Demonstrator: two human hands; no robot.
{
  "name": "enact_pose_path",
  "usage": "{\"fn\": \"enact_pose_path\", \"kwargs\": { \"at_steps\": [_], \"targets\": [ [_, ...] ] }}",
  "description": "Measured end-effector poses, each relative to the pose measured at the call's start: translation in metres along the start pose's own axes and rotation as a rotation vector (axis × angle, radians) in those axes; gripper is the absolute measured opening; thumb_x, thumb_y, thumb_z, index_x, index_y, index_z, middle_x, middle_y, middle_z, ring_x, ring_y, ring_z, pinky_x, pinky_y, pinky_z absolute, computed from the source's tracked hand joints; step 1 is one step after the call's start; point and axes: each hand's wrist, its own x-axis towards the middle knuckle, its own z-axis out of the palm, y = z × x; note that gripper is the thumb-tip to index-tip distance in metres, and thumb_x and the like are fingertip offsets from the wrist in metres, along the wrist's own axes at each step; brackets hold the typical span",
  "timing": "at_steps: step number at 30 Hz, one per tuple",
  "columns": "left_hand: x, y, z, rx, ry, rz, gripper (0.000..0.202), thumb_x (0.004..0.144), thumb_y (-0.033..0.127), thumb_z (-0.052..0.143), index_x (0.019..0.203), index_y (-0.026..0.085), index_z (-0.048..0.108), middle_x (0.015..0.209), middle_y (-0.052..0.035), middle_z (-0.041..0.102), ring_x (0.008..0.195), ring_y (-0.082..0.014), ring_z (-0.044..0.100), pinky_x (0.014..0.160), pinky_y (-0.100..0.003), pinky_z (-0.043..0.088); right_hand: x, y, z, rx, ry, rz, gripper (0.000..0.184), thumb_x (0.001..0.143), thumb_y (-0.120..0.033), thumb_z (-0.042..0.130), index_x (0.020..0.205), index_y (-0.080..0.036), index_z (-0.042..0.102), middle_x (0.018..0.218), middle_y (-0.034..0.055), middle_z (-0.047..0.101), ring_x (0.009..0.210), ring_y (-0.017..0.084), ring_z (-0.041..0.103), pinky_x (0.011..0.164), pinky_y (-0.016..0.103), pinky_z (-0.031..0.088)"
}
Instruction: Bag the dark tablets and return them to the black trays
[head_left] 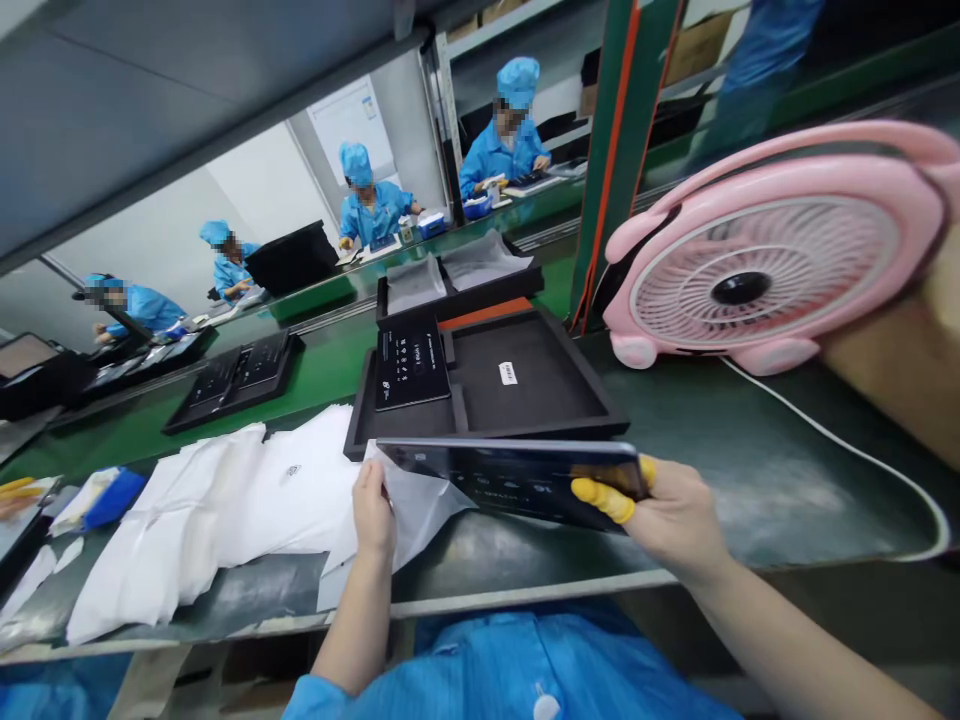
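My right hand [667,515], with yellow finger cots on thumb and a finger, grips the right end of a flat dark tablet [517,478] held level above the bench. My left hand [373,510] is closed on the open end of a translucent white sleeve [420,505] at the tablet's left end. The tablet's left corner sits at the sleeve's mouth. Just behind the tablet lies an open black tray box [540,385] with a small black card [411,362] in its left compartment.
A stack of white sleeves [225,500] lies at the left on the bench. A pink desk fan [772,270] with a white cable [862,460] stands at the right. More black trays [232,375] ride the green belt. Several people in blue coats work beyond.
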Motion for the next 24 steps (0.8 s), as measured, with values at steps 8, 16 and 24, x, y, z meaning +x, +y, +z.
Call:
{"fn": "enact_pose_path", "kwargs": {
  "at_steps": [8, 16, 24],
  "targets": [
    [0.003, 0.075, -0.007, 0.554, -0.382, 0.643, 0.029, 0.082, 0.026, 0.041, 0.055, 0.018, 0.039, 0.055, 0.0022, 0.038, 0.054, -0.0103, 0.038, 0.054, -0.023, 0.030, -0.003, 0.002, 0.036, 0.084, -0.078, 0.104, 0.025, 0.057, -0.047, 0.068, 0.056, -0.022, 0.064, 0.050, 0.0018, 0.059, 0.045, 0.016, 0.053, 0.044, 0.027, 0.043],
    [-0.014, 0.057, -0.005, 0.915, -0.698, 0.849, 0.032, 0.087, 0.021, 0.031, 0.057, 0.018, 0.041, 0.055, 0.0002, 0.041, 0.054, -0.0108, 0.041, 0.054, -0.023, 0.030, 0.007, 0.046, 0.057, 0.425, 0.207, 0.522, 0.046, 0.045, -0.055, 0.072, 0.068, -0.016, 0.062, 0.064, 0.0048, 0.064, 0.061, 0.022, 0.058, 0.059, 0.035, 0.049],
    [0.005, 0.080, 0.048, 0.758, -0.790, 0.779, 0.033, 0.087, 0.025, 0.035, 0.059, 0.017, 0.048, 0.059, -0.0006, 0.046, 0.055, -0.0110, 0.042, 0.054, -0.023, 0.034, 0.021, 0.025, 0.096, 0.538, 0.196, 0.463, 0.042, 0.052, -0.052, 0.068, 0.071, -0.015, 0.059, 0.068, 0.0058, 0.063, 0.067, 0.022, 0.056, 0.063, 0.034, 0.048]
  ]
}}
